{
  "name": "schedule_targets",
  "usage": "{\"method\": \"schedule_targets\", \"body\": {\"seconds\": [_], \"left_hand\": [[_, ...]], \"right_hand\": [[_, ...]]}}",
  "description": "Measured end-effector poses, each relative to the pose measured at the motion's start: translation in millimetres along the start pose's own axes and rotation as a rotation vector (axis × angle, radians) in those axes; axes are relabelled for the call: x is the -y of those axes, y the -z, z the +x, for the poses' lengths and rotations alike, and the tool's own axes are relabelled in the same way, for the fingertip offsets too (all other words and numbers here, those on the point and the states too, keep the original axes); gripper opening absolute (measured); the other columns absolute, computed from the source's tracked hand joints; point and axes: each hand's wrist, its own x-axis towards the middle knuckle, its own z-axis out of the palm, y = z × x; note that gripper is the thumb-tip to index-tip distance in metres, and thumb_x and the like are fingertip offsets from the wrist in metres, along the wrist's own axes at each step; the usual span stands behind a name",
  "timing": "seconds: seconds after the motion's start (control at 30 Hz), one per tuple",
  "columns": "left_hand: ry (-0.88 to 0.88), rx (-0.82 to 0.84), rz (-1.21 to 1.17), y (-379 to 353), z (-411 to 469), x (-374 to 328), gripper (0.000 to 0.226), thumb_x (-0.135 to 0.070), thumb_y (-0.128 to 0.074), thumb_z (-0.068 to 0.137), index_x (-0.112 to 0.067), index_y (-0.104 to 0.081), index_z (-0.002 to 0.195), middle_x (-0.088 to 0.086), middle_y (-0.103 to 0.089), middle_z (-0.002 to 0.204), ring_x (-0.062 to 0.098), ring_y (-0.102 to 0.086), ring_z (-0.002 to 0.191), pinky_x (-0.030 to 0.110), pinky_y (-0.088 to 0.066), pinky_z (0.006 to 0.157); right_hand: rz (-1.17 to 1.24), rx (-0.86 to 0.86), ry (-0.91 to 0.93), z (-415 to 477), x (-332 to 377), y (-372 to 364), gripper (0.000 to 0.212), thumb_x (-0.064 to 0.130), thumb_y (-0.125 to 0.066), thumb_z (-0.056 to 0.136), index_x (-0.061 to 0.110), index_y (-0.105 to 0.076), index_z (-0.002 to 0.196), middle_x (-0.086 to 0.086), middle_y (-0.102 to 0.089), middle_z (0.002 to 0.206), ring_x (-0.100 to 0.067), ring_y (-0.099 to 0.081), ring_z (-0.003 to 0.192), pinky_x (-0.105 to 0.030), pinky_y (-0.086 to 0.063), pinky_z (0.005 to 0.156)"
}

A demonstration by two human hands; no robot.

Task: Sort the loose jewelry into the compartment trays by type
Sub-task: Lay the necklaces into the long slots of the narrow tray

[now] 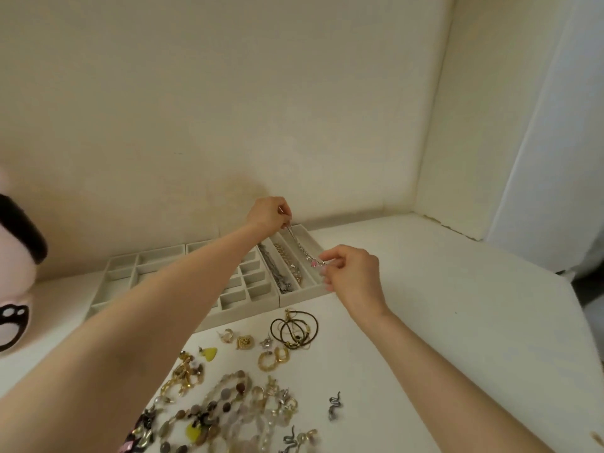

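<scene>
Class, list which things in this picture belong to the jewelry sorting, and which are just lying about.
Belong: silver chain, pinched by left hand and right hand over a long slot; compartment trays; loose jewelry on the table.
Lying about: pink and black thing at the left edge.

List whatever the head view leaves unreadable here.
Head view:
middle compartment tray: mostly hidden by the left forearm.
silver chain: ends hidden inside left hand and right hand.
bead pile: cut off by bottom edge, blurred.
pink-and-black object: cut off by left edge.
</scene>
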Motion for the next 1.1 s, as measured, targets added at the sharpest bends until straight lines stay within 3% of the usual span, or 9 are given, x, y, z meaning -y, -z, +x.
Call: {"method": "schedule_targets", "body": {"seconds": [0.13,0.27,0.53,0.8,1.1], "left_hand": [[0.028,-0.037,0.077,-5,13,7,0.02,-0.007,-0.058,0.084,-0.023,-0.058,0.072,0.0,-0.069,0.077,0.013,-0.063,0.076,0.03,-0.051,0.077],[0.007,-0.137,0.059,-8,22,8,0.018,-0.006,-0.053,0.083,-0.021,-0.061,0.078,-0.005,-0.066,0.074,0.017,-0.064,0.084,0.034,-0.052,0.077],[-0.089,-0.405,-0.093,-9,20,-7,0.012,-0.012,-0.054,0.087,-0.018,-0.063,0.09,-0.006,-0.068,0.082,0.012,-0.057,0.077,0.027,-0.044,0.068],[-0.034,-0.333,-0.029,-16,16,8,0.012,-0.013,-0.052,0.089,-0.019,-0.063,0.092,-0.006,-0.068,0.082,0.009,-0.054,0.076,0.026,-0.041,0.065],[-0.115,-0.496,-0.139,-11,14,6,0.011,-0.013,-0.053,0.089,-0.017,-0.062,0.093,-0.005,-0.065,0.084,0.013,-0.055,0.075,0.031,-0.047,0.07]], "right_hand": [[-0.117,0.032,0.034,14,3,-9,0.024,-0.005,-0.054,0.081,0.009,-0.073,0.086,-0.013,-0.07,0.083,-0.031,-0.067,0.077,-0.044,-0.056,0.073],[-0.121,0.021,0.01,24,-4,-9,0.022,-0.003,-0.057,0.082,0.011,-0.074,0.085,-0.012,-0.07,0.081,-0.029,-0.067,0.078,-0.041,-0.054,0.078],[-0.023,0.001,-0.021,33,-5,0,0.031,-0.004,-0.058,0.08,0.024,-0.068,0.072,-0.007,-0.069,0.073,-0.021,-0.065,0.07,-0.035,-0.057,0.074],[0.011,0.061,-0.038,20,-2,6,0.024,-0.004,-0.06,0.08,0.017,-0.072,0.081,-0.008,-0.071,0.075,-0.013,-0.062,0.06,-0.022,-0.05,0.067],[0.084,-0.014,0.018,26,8,8,0.027,-0.001,-0.064,0.082,0.025,-0.068,0.075,-0.002,-0.071,0.07,-0.01,-0.063,0.063,-0.024,-0.052,0.068]]}}
